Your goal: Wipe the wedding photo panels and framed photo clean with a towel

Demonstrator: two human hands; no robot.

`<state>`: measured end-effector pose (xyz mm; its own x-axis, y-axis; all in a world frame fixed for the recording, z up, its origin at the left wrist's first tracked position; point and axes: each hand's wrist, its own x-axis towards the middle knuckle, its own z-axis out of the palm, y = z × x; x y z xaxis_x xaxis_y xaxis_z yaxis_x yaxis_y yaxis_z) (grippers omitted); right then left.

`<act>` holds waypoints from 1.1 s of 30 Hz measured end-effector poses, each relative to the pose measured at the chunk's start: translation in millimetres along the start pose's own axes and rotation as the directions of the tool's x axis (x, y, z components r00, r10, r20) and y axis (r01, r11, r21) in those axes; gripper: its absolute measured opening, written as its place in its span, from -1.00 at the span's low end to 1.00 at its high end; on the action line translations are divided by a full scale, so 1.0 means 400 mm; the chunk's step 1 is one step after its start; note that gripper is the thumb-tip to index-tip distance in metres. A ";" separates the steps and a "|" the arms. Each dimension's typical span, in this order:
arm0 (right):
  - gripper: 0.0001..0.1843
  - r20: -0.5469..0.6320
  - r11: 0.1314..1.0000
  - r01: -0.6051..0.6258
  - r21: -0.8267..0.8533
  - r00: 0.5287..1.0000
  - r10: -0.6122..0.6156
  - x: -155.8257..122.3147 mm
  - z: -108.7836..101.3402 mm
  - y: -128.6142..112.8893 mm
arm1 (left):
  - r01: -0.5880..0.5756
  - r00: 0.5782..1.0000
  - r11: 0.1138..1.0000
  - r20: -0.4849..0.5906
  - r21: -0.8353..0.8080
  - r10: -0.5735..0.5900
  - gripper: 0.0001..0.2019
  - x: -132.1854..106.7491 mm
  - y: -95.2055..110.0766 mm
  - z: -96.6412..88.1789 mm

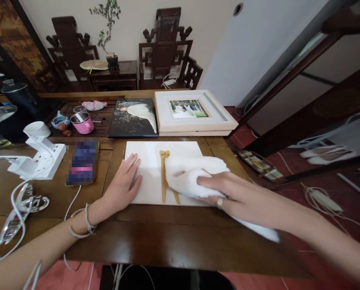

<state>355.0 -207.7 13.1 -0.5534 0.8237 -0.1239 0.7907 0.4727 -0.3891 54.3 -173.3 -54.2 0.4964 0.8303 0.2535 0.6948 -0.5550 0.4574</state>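
A white board (pixel 150 161) with a gold giraffe figure (pixel 164 173) on it lies flat near the table's front edge. My left hand (pixel 124 183) rests flat on the board's left edge, fingers stretched out. My right hand (pixel 219 191) is closed on a white cloth (pixel 192 175) and presses it onto the right part of the board. The cloth covers that side and trails off under my right forearm.
Behind the board lie a dark photo print (pixel 134 117) and a white framed photo (pixel 192 110). On the left are a phone (pixel 82 163) on a cable, a white power strip (pixel 38 159), a pink cup (pixel 82 122) and a tea tray. Carved chairs stand at the wall.
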 end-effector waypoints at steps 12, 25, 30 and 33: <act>-0.64 -0.170 0.970 0.178 -0.166 0.964 -0.206 0.141 0.060 -0.064 | 0.015 1.000 1.000 -0.007 -0.002 -0.015 -0.55 0.000 -0.004 0.003; -0.63 -0.154 0.955 0.257 -0.149 0.948 -0.279 0.137 0.070 -0.071 | -0.001 1.000 1.000 -0.021 -0.030 0.000 -0.55 -0.002 -0.004 0.002; -0.61 -0.143 0.938 0.285 -0.199 0.938 -0.316 0.181 0.069 -0.057 | 0.000 1.000 0.999 -0.025 -0.040 -0.001 -0.54 -0.002 -0.002 0.001; -0.59 -0.154 0.921 0.317 -0.226 0.922 -0.355 0.132 0.105 -0.102 | -0.004 1.000 0.999 -0.024 -0.037 0.003 -0.54 -0.002 -0.004 0.001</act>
<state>282.4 -196.4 -15.7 -0.7506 0.6400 0.1645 0.6123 0.7672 -0.1911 53.1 -173.1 -55.5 0.4859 0.8293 0.2758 0.6731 -0.5564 0.4872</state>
